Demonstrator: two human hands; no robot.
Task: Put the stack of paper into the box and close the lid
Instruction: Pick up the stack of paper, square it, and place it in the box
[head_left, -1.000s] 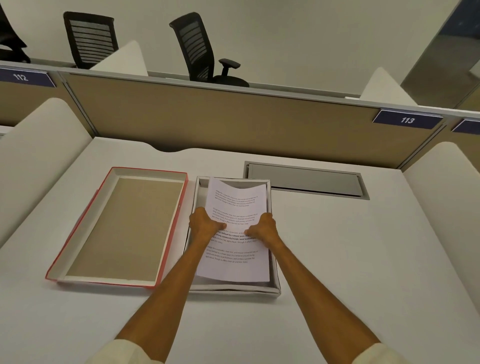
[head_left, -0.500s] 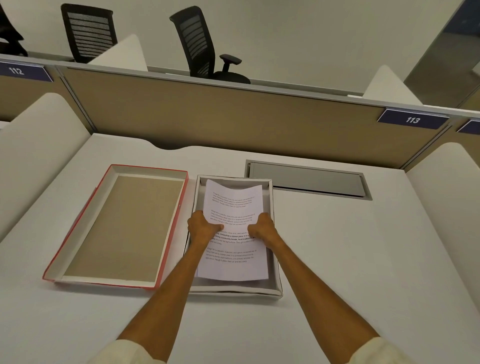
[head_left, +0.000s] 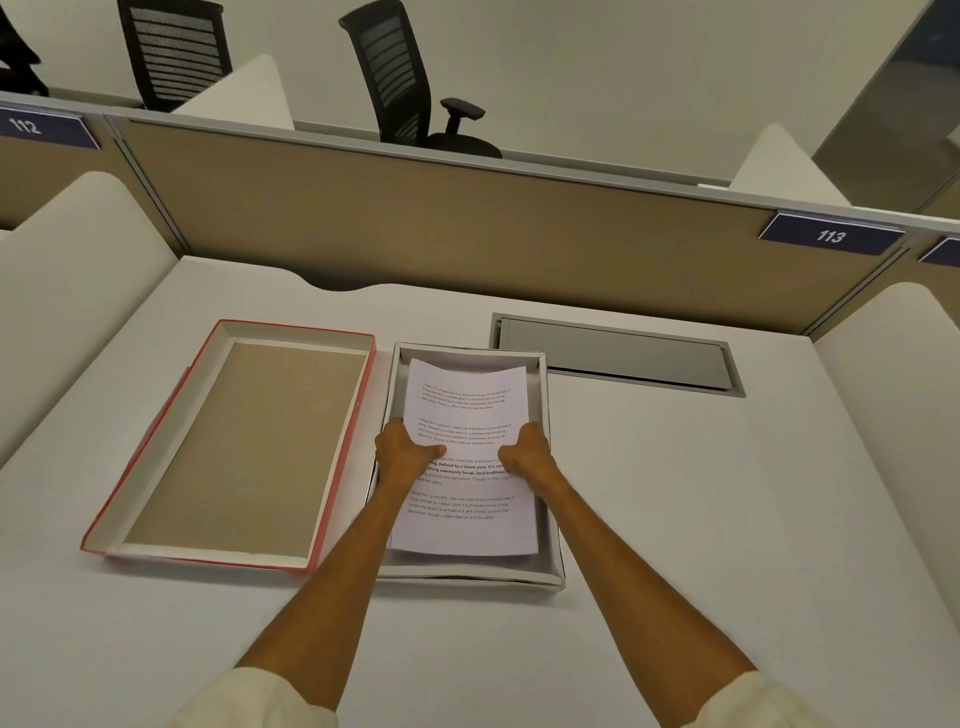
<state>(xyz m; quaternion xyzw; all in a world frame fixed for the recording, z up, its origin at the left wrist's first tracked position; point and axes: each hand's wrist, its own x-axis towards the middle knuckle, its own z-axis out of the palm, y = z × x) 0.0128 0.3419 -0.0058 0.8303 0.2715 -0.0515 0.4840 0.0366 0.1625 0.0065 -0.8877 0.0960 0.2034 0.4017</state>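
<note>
A white stack of printed paper (head_left: 465, 410) lies inside the shallow white box (head_left: 550, 410) at the middle of the desk, its far end bowed slightly. My left hand (head_left: 402, 453) grips the stack's left edge with the thumb on top. My right hand (head_left: 525, 454) grips the right edge the same way. The red-edged lid (head_left: 358, 415) rests upside down just left of the box, its brown inside facing up.
A grey cable hatch (head_left: 618, 357) is set into the white desk (head_left: 727, 519) behind and right of the box. Tan partition panels (head_left: 467, 228) and white side dividers close in the desk. Black office chairs (head_left: 400, 78) stand beyond the partition.
The stack has sunk lower into the box while both hands keep hold of its edges. The view has shifted slightly.
</note>
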